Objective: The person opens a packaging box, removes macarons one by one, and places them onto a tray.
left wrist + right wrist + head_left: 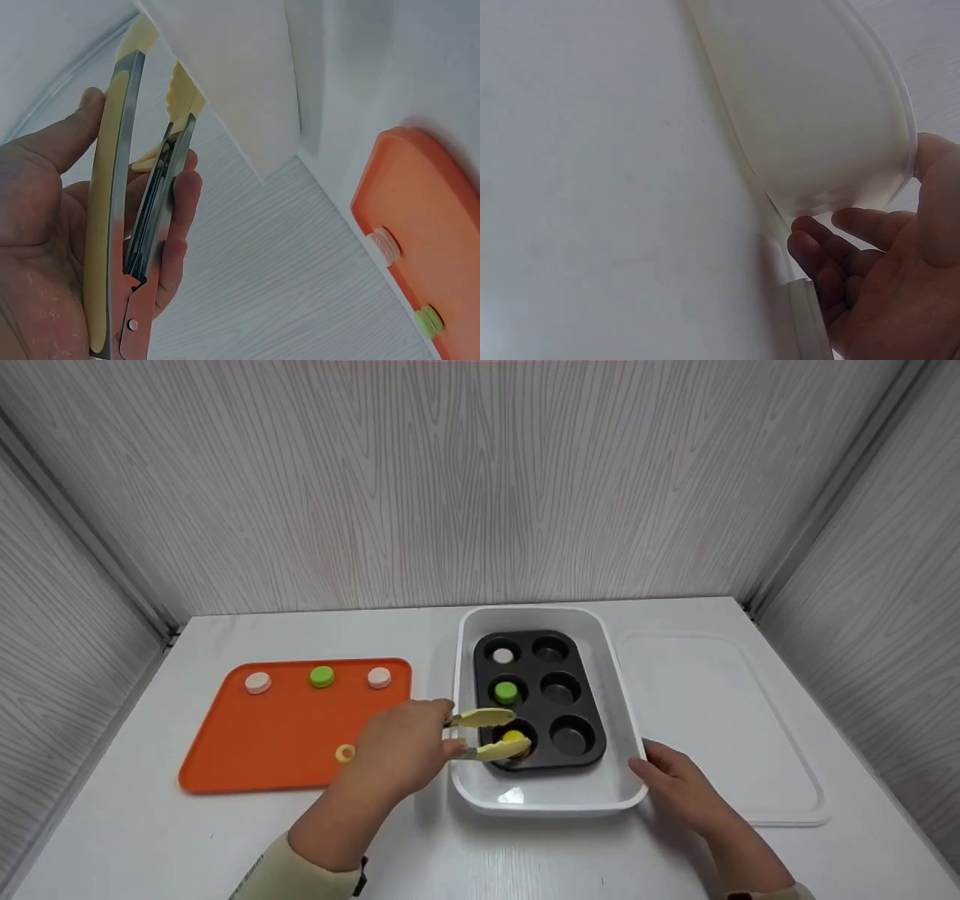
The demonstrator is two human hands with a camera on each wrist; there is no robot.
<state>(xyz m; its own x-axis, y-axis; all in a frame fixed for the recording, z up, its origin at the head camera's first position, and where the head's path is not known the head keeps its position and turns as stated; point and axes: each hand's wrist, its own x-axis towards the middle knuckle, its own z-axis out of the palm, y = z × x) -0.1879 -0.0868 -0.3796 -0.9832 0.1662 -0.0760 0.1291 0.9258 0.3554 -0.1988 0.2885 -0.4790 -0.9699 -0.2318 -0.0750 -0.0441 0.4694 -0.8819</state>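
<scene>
My left hand [405, 742] holds yellow-tipped tongs [487, 718] over the left side of a white bin [525, 804]. In the left wrist view, thumb and fingers lie on either side of the tongs' handles [109, 202]. The tongs' tips are spread apart over a yellow piece [513, 736] in the near-left cup of a black muffin tin [534, 690]. Behind it, a green disc [505, 693] and a white disc [502, 655] sit in the other left cups. My right hand [682, 787] grips the bin's near-right rim, thumb on top and fingers outside.
An orange tray [262, 742] lies left of the bin, bearing pale pink discs [258, 682], a green disc [322, 676] and a yellow ring [345, 745] partly behind my left hand. A flat white lid [720, 720] lies to the right. Walls stand behind and at both sides.
</scene>
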